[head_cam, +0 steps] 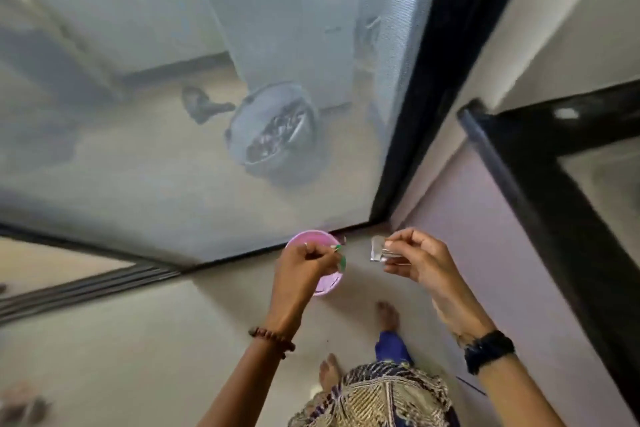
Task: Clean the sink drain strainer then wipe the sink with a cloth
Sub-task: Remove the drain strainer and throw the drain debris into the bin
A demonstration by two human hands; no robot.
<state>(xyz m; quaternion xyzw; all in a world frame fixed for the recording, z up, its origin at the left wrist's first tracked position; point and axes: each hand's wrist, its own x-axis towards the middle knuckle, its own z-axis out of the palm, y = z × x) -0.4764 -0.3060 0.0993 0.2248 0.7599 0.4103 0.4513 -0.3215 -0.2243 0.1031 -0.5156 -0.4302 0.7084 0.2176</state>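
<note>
I stand on a tiled floor in front of a mesh screen door. My right hand (419,262) is closed on a small shiny metal piece (378,249), which looks like the sink drain strainer, pinched at its edge between thumb and fingers. My left hand (304,265) is closed on small green scraps (342,262), held over a round pink container (330,284) on the floor just below. The two hands are a short gap apart at the same height. The sink and a cloth are out of sight.
Behind the mesh door (173,149) a grey bucket (242,128) full of waste stands on the outer floor. The black door frame (426,107) rises on the right, with a black counter edge (540,204) beyond it. My bare feet (388,315) are below the hands.
</note>
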